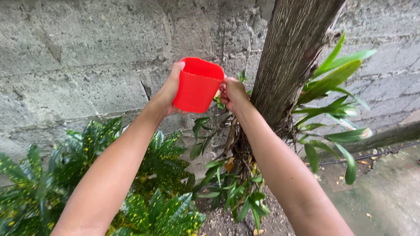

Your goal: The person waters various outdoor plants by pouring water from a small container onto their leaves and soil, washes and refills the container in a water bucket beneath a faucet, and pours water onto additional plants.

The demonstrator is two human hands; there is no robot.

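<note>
A grey block wall (78,48) fills the frame from nine through twelve o'clock. A tree trunk (288,57) leans up toward one o'clock, long green leaves (337,87) beside it at three. A yellow-speckled shrub (144,188) spreads at seven. Bare soil (223,220) lies at six, a concrete path (385,192) at four.

Red cup (197,86) smooth matt plastic; tree trunk (291,57) rough bark; wall (87,48) coarse concrete block.

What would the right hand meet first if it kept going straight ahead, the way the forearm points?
Probably the tree trunk. The right hand, gripping the red cup by its side, points up and forward beside the trunk's lower part; the block wall lies behind. Depth is unclear, so it might pass just left of the trunk.
</note>
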